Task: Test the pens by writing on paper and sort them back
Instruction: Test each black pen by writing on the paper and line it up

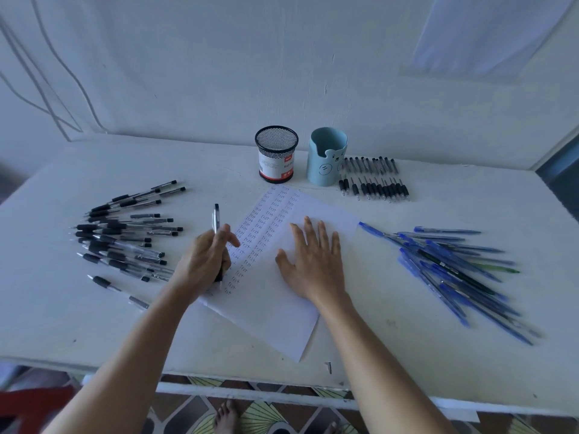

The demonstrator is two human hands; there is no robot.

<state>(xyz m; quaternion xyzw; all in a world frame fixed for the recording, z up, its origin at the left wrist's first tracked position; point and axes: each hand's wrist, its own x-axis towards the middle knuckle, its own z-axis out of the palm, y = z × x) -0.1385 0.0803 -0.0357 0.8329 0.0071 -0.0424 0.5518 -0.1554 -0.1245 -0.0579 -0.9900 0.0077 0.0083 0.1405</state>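
Note:
A white sheet of paper (269, 311) lies tilted in the middle of the table, with columns of the handwritten word "test" on its left part. My left hand (206, 258) grips a clear pen (216, 219) with a black grip, its tip down on the lower left of the sheet. My right hand (313, 261) lies flat on the paper with fingers spread. Several black-grip pens (122, 242) are heaped at the left. A pile of blue pens (454, 270) lies at the right.
At the back stand a black mesh pen cup (276, 153) and a light blue bear cup (326, 156). Two neat rows of black pens (374, 180) lie to the right of the blue cup. The white table (391, 364) ends near my bare feet (226, 416).

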